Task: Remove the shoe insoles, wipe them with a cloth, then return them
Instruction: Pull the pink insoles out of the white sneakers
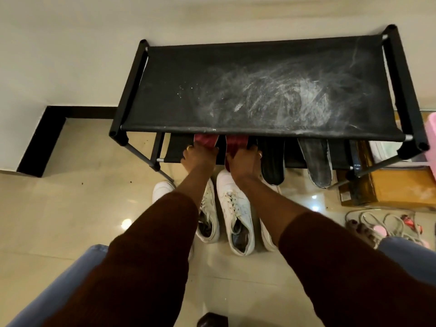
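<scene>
**Hidden or unclear**
- The far ends of all four insoles run under the front edge of the top shelf (236, 90) and cannot be seen.
- The fingertips of both hands are partly lost in the shadow there.
- Extra white shoes (162, 187) show only in part behind the forearms.
- A dark object (212, 320) is cut off at the bottom; its kind cannot be told.
- A pink item (433, 138) is cut off at the right.

**Rack** (132, 90)
- It has a black frame and fabric shelves.
- The top shelf is streaked with whitish dust.

**Lower shelf** (172, 149), contents from left to right
- The left red insole (205, 140) overhangs the front edge. The left hand (200, 153) grasps its near end with fingers curled over it.
- The right red insole (236, 143) lies just beside it. The right hand (243, 159) clasps its near end in the same way.
- The black insole (271, 159) overhangs the front edge and touches neither hand.
- The grey insole (317, 161) has a pale rim and lies near the shelf's right end, also overhanging.

**Floor**
- A pair of white laced sneakers (236, 218) stands below the lower shelf's front edge, under the wrists, toes toward the rack.
- A cardboard box (396, 185) sits beneath the rack's right end.
- Sandals (377, 223) lie near the box.
</scene>
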